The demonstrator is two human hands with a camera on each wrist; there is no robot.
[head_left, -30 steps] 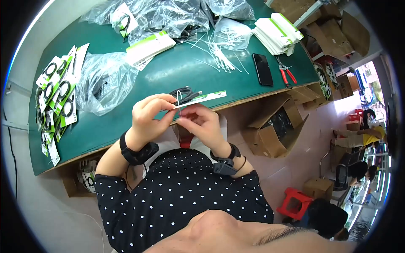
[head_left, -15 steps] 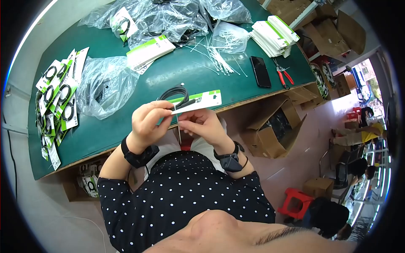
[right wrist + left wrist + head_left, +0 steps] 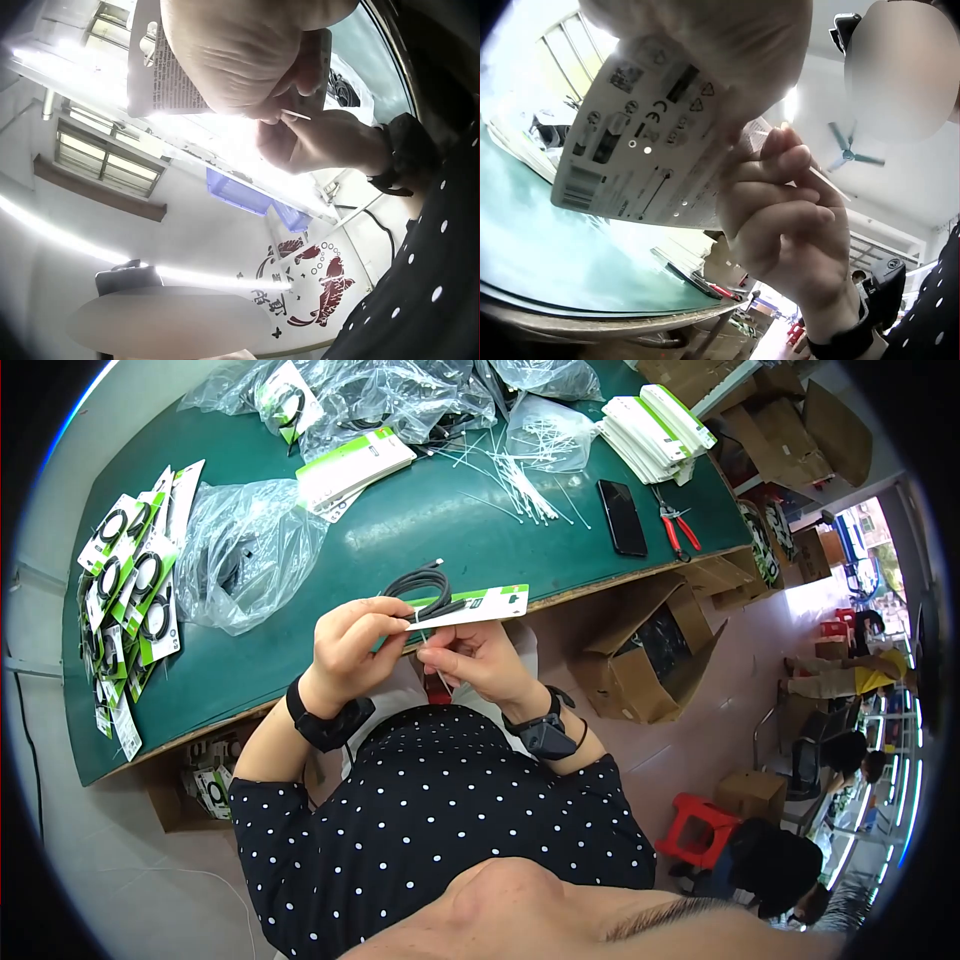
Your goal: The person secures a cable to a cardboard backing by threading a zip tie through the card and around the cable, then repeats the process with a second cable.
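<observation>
My left hand [image 3: 350, 650] grips the left end of a white and green packaging card [image 3: 508, 600], just over the table's front edge. A coiled black cable [image 3: 425, 603] lies against the card's printed face. The left wrist view shows the card's back [image 3: 641, 154] with its barcode and printed symbols. A white cable tie [image 3: 421, 633] goes round the cable and card, its tail pointing down toward my body. My right hand [image 3: 485, 662] pinches that tail between thumb and forefinger, close below the card. The tail's tip [image 3: 295, 115] sticks out in the right wrist view.
Packed cable cards [image 3: 135, 580] are heaped at the left, beside a clear plastic bag [image 3: 250, 555]. Blank cards [image 3: 355, 468], loose cable ties [image 3: 525, 490], a phone [image 3: 622, 518] and red-handled cutters [image 3: 680, 532] lie farther back. An open carton [image 3: 640, 670] stands below the table's right side.
The tie's tall loop above the card has drawn down close round the cable and card. The card has tilted to show its printed face. My right fingers now pinch higher on the tail.
</observation>
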